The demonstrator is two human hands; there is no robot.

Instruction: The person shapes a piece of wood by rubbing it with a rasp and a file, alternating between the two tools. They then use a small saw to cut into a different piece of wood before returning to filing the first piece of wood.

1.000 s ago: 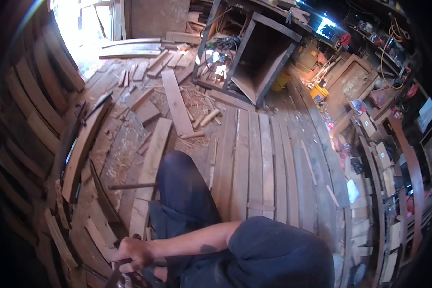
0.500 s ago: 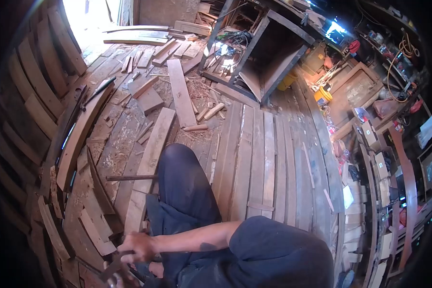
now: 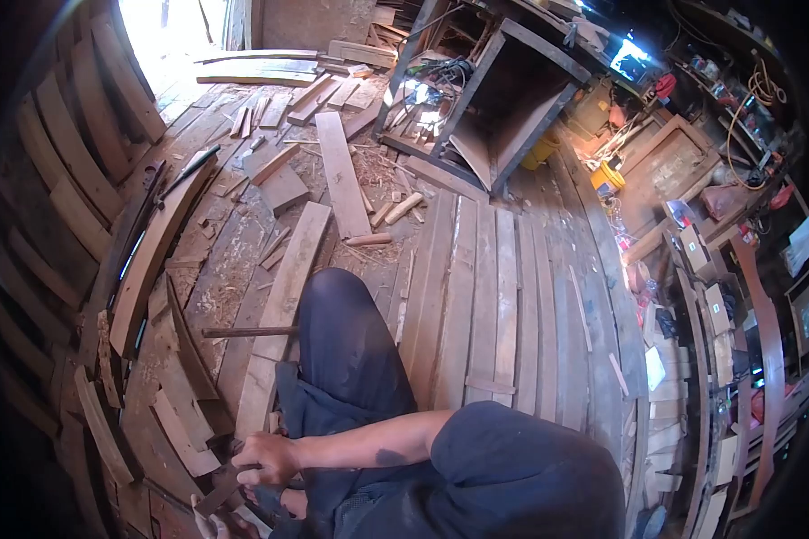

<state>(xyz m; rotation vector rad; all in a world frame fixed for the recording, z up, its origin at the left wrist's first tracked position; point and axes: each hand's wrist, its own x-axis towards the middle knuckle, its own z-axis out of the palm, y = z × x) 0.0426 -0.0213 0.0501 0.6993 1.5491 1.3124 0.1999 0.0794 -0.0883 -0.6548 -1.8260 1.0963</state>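
Right hand (image 3: 262,458) closed around a dark tool handle (image 3: 214,496) at the lower frame edge; left hand not visible. Work looks mid-course: cut offcuts (image 3: 178,431) alongside, long planks (image 3: 283,301) beyond untouched on the floor.

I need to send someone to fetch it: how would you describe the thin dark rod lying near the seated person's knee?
Start at the person's raised knee in dark trousers. Just left of it a long pale plank runs along the floor. The rod lies crosswise over that plank: thin, dark and round, unlike the flat boards around it.
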